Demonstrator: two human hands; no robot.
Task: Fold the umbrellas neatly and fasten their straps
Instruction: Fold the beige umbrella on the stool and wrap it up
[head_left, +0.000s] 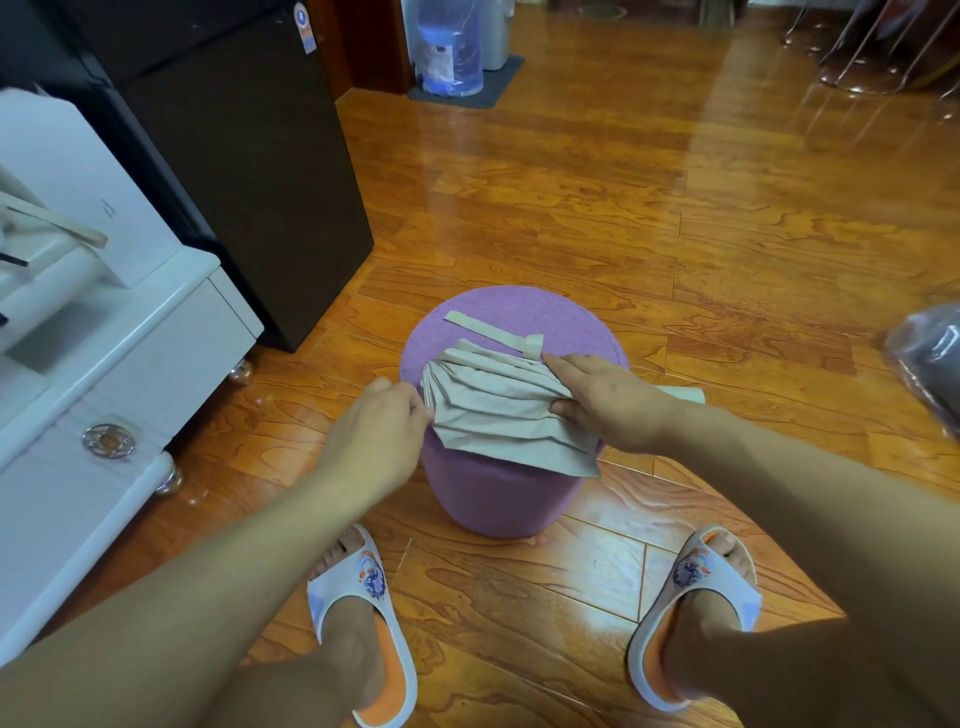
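Landmark: the purple stool (498, 499), standing on the wooden floor between the person's slippered feet.
Left hand (376, 428): at the stool's near-left edge, back of the hand up, forearm reaching in from the lower left. Its fingertips pinch the stacked ends of the umbrella's pleats at the canopy's left side.
Right hand (605, 397): over the stool's right side, forearm coming in from the lower right. The thumb tucks under the cloth and the fingers lie across the top, so it grips the bunched right end of the canopy.
Umbrella (498, 410): beige, lying across the stool's top, its pleats fanned out and the near corner hanging over the stool's front edge. The shaft and handle are hidden.
Strap (493, 328): a flat beige band on the far part of the stool top, unfastened, running left from the canopy's upper right corner.
Risk, pleats: if the left pinch slackens, the stacked folds will likely spring apart and the roll will come out lumpy.
Risk, overhang: cloth past the front edge could drag the umbrella off the stool.
Risk, strap: it could get trapped under the roll and be hard to reach.
Beyond the stool: a water bottle (451, 49) by the far wall.
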